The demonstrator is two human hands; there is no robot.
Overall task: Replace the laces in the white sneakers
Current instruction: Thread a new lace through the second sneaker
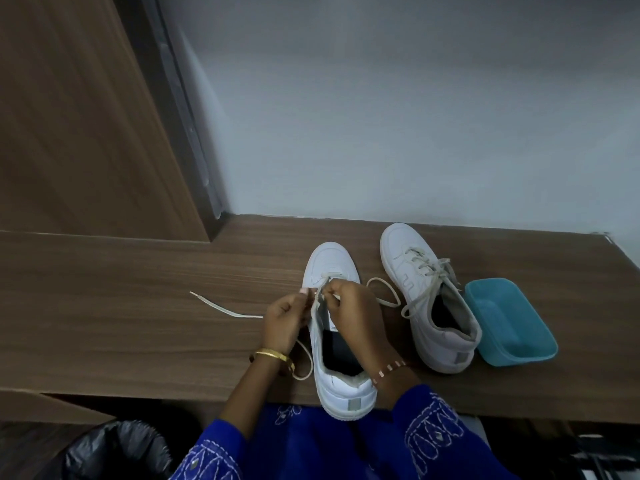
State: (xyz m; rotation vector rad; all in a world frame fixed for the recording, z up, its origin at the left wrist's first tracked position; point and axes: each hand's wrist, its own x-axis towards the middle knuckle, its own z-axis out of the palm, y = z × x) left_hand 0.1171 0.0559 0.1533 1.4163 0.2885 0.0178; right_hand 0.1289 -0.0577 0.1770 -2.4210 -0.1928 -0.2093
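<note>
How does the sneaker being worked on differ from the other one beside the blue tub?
The near sneaker is laced only at its lowest eyelets, and both hands, left hand and right hand, pinch its lace; the far sneaker is laced far up, its loose ends trailing, and untouched. The near sneaker's heel overhangs the desk edge; the far one sits fully on it, beside the blue tub. Both are white, toes toward the wall.

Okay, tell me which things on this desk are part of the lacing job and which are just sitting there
Part of the job:
near sneaker, under both hands
lace running through it
far sneaker, laced
left hand and right hand, both pinching the lace

Just sitting there:
blue tub
black bin bag below the wooden desk
</note>
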